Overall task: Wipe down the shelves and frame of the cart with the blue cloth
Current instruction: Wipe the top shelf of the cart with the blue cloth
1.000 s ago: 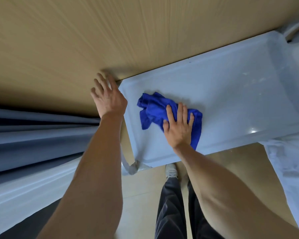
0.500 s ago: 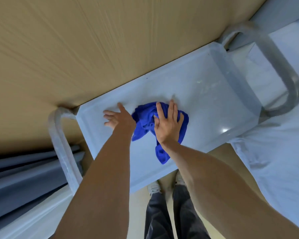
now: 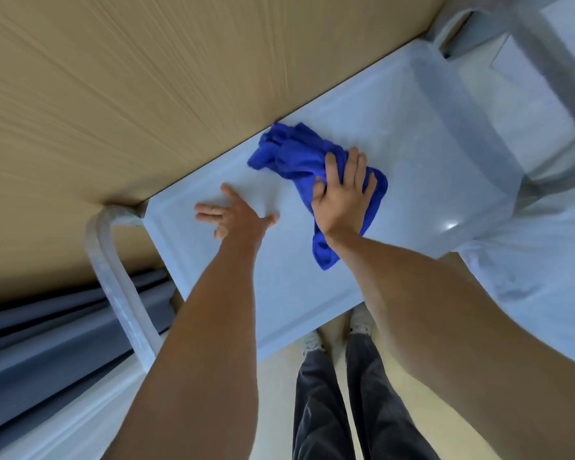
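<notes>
A tan wood-grain wall fills the upper left of the view, and the cart stands against it. The cart's top shelf is a pale, shallow tray with a raised rim, glossy enough to show one bright glint near its right end. It holds one thing, the blue cloth, which lies crumpled in the middle of the tray with its far corner close to the rim by the wall and a tail trailing toward the near edge. Two tubular handle loops belong to the frame: the left handle curves down from the tray's left end, and the right handle arches past its right end. Grey curtain folds hang at the lower left, and white fabric lies at the lower right.

Two bare forearms reach in from below. The right hand lies palm down on the cloth's near half, fingers spread and nearly straight, pressing it onto the shelf. The left hand rests flat on the bare shelf just left of the cloth, fingers splayed wide, holding nothing. Below the tray's near edge are dark trousers and two light shoes on a pale floor.
</notes>
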